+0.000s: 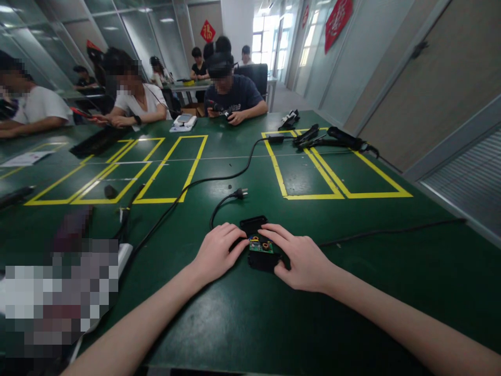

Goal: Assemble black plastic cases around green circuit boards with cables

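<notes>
Just ahead of me on the green table lies an opened black adapter-like casing (264, 261), with its other half (253, 224) behind it. Between them sits a green circuit board (261, 247) carrying copper coils and small parts. My left hand (219, 250) pinches at the board's left edge, thumb and forefinger close together. My right hand (303, 258) curves round the right side, fingertips over the board's back edge and thumb at the casing's lower right corner. Beyond my left hand, a black plug (240, 193) on a short cord runs back behind that hand.
A long black cable (203, 180) crosses the green table (371, 292). Yellow tape rectangles (313, 197) mark its far half. Black tools (344, 138) lie at the far right. A pixelated area covers the left front. A person (235, 96) sits opposite, others to the left.
</notes>
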Demonstrator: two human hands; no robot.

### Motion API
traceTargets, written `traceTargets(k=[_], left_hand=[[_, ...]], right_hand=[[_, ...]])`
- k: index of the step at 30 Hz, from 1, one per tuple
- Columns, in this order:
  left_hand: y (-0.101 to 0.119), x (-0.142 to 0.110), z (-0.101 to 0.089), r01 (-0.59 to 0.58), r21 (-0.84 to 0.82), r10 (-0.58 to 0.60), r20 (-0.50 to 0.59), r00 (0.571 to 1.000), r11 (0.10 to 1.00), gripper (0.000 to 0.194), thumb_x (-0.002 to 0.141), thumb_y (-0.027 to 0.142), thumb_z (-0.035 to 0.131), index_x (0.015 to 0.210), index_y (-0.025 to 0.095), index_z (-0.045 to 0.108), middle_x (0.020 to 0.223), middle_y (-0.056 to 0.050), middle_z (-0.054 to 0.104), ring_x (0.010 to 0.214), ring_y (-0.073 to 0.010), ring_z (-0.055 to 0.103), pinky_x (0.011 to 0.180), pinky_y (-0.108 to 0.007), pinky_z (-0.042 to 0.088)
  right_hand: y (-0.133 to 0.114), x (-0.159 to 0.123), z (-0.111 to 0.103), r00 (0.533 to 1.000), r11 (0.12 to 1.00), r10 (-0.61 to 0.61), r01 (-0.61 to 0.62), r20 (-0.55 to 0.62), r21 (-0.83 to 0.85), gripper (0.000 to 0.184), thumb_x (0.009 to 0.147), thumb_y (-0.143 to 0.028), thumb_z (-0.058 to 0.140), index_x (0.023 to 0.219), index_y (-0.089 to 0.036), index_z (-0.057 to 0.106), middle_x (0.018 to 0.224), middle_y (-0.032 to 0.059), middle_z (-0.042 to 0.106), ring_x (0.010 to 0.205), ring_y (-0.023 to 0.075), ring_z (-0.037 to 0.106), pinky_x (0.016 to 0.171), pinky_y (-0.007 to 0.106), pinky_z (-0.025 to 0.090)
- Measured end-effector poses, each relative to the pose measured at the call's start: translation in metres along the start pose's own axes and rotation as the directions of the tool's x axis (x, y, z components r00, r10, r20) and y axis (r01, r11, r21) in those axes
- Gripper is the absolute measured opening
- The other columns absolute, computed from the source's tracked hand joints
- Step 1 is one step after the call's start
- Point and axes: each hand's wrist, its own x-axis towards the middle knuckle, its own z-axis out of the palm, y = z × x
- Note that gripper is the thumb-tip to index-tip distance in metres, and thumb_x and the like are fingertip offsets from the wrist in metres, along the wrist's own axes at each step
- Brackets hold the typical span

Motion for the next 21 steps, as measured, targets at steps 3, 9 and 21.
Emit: traceTargets(k=[3,9,21], left_hand=[[0.0,0.0,0.001,0.013,0.027,-0.013,-0.001,1.0,1.0,0.021,0.107,0.031,0.052,0.101,0.02,0.069,0.096,-0.006,0.074,0.089,-0.0209,0.067,0.081,-0.034,0.054],[-0.003,0.001,0.004,0.02,0.098,-0.016,-0.041,0.999,0.995,0.021,0.107,0.032,0.053,0.1,0.02,0.069,0.095,-0.006,0.074,0.086,-0.0215,0.066,0.079,-0.035,0.052],[-0.002,0.002,0.001,0.011,-0.041,-0.009,0.046,0.999,0.999,0.013,0.104,0.023,0.055,0.101,0.02,0.067,0.103,-0.006,0.07,0.096,-0.0221,0.064,0.086,-0.035,0.055]], right_hand=[[0.003,0.0,0.0,1.0,0.999,-0.014,0.014,0.009,0.044,0.072,0.078,-0.022,0.058,0.149,-0.022,0.052,0.153,0.0146,0.056,0.091,0.0263,0.076,0.08,0.041,0.062],[0.015,0.003,0.0,0.996,0.968,-0.063,0.077,-0.065,0.239,0.066,0.082,-0.027,0.067,0.146,-0.024,0.053,0.144,0.0112,0.063,0.12,0.0288,0.07,0.1,0.046,0.059],[0.025,0.011,0.007,0.984,0.972,-0.013,0.055,-0.179,0.228,0.038,0.087,-0.024,0.073,0.124,-0.022,0.066,0.119,0.0082,0.076,0.105,0.0247,0.075,0.088,0.037,0.062]])
